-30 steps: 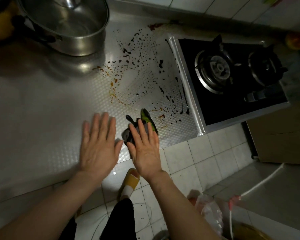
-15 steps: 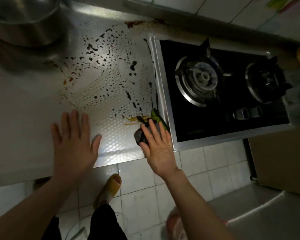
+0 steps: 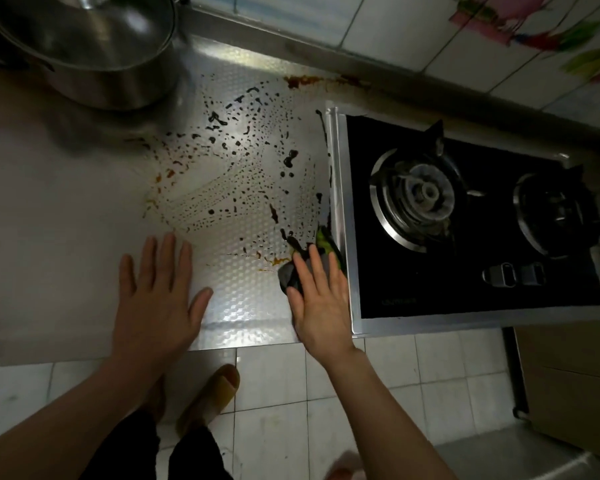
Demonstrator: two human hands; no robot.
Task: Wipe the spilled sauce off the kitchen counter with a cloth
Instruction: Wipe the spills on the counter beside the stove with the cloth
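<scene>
Dark sauce [image 3: 243, 168] is spattered in drops and streaks over the embossed steel counter [image 3: 49, 216], with orange smears at its left and near edges. A dark grey and green cloth [image 3: 321, 249] lies bunched against the stove's left edge. My right hand [image 3: 321, 296] presses flat on the cloth with straight fingers and covers most of it. My left hand [image 3: 156, 292] rests flat on the bare counter, fingers spread, just short of the spatter.
A large steel pot [image 3: 84, 46] stands at the far left of the counter. A black two-burner gas stove [image 3: 465, 220] fills the right side. The tiled wall [image 3: 395, 36] runs behind. Below the counter edge is tiled floor [image 3: 274, 393] with my slippered foot [image 3: 215, 393].
My right hand has slid the cloth to the right, up against the stove's edge. My left hand stays flat on the counter. The camera view has shifted.
</scene>
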